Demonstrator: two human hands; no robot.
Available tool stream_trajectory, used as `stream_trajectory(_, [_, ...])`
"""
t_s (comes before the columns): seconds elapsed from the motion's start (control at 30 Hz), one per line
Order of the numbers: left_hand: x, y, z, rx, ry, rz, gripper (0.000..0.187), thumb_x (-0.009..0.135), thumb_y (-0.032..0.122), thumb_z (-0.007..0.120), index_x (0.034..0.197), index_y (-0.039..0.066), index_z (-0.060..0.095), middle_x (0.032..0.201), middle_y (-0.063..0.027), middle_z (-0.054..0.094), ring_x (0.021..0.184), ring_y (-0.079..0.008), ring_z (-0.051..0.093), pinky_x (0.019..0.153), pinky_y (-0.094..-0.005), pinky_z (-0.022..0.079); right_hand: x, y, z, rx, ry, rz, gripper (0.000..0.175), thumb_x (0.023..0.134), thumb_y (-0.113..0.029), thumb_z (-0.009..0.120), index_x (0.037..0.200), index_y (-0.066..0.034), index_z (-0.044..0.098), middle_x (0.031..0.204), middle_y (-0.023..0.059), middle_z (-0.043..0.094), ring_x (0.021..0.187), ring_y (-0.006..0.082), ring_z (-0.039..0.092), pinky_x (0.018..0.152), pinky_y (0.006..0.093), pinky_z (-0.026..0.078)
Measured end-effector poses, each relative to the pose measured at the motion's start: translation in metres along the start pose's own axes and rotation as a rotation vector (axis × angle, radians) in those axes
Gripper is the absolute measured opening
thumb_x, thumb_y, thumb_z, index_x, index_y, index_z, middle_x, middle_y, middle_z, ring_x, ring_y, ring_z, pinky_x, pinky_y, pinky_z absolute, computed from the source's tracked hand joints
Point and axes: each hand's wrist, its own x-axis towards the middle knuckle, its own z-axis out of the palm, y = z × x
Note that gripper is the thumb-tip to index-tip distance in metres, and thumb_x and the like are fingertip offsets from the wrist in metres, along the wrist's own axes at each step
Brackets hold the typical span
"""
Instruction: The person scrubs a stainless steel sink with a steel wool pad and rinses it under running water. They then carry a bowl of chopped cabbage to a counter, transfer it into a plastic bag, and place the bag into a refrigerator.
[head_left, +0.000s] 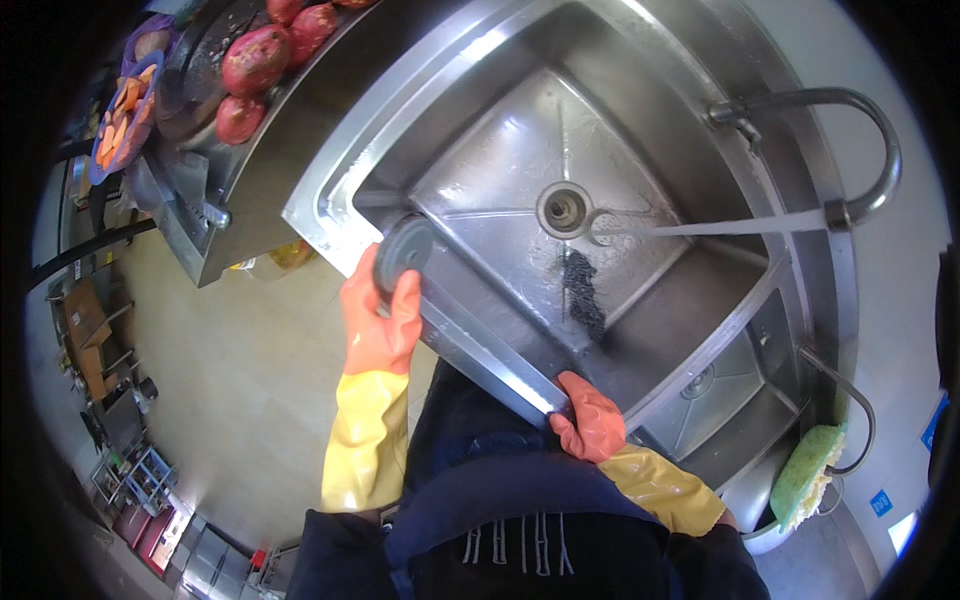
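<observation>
My left hand (386, 311), in an orange and yellow rubber glove, grips a round dark grey disc (409, 251), like a sink stopper or lid. It holds the disc over the front left corner of a stainless steel sink (480, 161). My right hand (592, 420), gloved alike, is closed around the sink's front rim (487, 352). Water (720, 227) runs from a curved metal faucet (889, 161) into the basin, falling beside the drain (564, 210). A dark, rough-textured strip (583, 295) lies on the basin floor; I cannot tell its material.
A second basin (709, 386) adjoins on the right, with its own thin faucet (862, 405) and a green sponge (806, 472). At upper left, a steel counter (289, 142) bears red-skinned tubers (255, 60), a cleaver (184, 184) and a blue basket (124, 116) of orange pieces.
</observation>
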Motion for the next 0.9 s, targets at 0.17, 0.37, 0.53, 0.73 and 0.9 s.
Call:
stream_trajectory(0.17, [-0.002,0.004,-0.064,-0.04,0.165,-0.148,0.028,0.1,0.022,0.066,0.115,-0.002,0.064,0.093,0.0015,0.062,0.081,-0.0083,0.052,0.073,-0.0257,0.042,0.101,-0.052,0.051,-0.081,0.062,0.143,0.041,0.097,-0.027,0.06,0.129,-0.0026,0.059,0.117,0.0256,0.067,0.108,0.0435,0.065,0.093,0.0463,0.052])
stream_trajectory(0.37, [-0.002,-0.002,-0.102,0.0,0.268,-0.134,0.032,0.099,0.027,0.066,0.114,-0.001,0.065,0.081,0.0056,0.054,0.069,-0.0037,0.043,0.061,-0.0224,0.033,0.245,-0.135,0.087,-0.049,-0.009,0.155,0.049,0.098,-0.04,0.057,0.131,-0.0034,0.059,0.117,0.0251,0.069,0.111,0.0458,0.064,0.096,0.0503,0.05])
stream_trajectory(0.53, [-0.001,-0.007,-0.103,0.024,0.282,-0.172,0.028,0.1,0.026,0.065,0.11,-0.001,0.065,0.078,0.0065,0.051,0.068,-0.0033,0.04,0.06,-0.0222,0.031,0.319,-0.164,0.109,-0.061,-0.068,0.164,0.05,0.1,-0.046,0.054,0.124,-0.0029,0.064,0.115,0.0251,0.069,0.107,0.0479,0.063,0.093,0.051,0.05])
stream_trajectory(0.73, [0.005,-0.001,-0.103,0.025,0.216,-0.158,0.026,0.099,0.024,0.064,0.107,-0.001,0.065,0.078,0.0049,0.052,0.07,-0.0047,0.042,0.062,-0.0242,0.033,0.334,-0.034,0.066,1.117,0.107,0.603,0.058,0.11,-0.043,0.036,0.134,0.0043,0.059,0.119,0.0207,0.071,0.099,0.0302,0.071,0.092,0.0429,0.057])
stream_trajectory(0.9, [0.016,0.009,-0.072,0.02,0.257,-0.083,0.025,0.098,0.02,0.064,0.107,-0.003,0.066,0.082,0.0005,0.061,0.076,-0.0108,0.052,0.073,-0.0282,0.045,0.265,0.074,-0.025,2.034,0.516,0.266,0.036,0.103,-0.03,0.049,0.115,-0.0027,0.07,0.106,0.011,0.075,0.098,0.0268,0.071,0.09,0.0428,0.059])
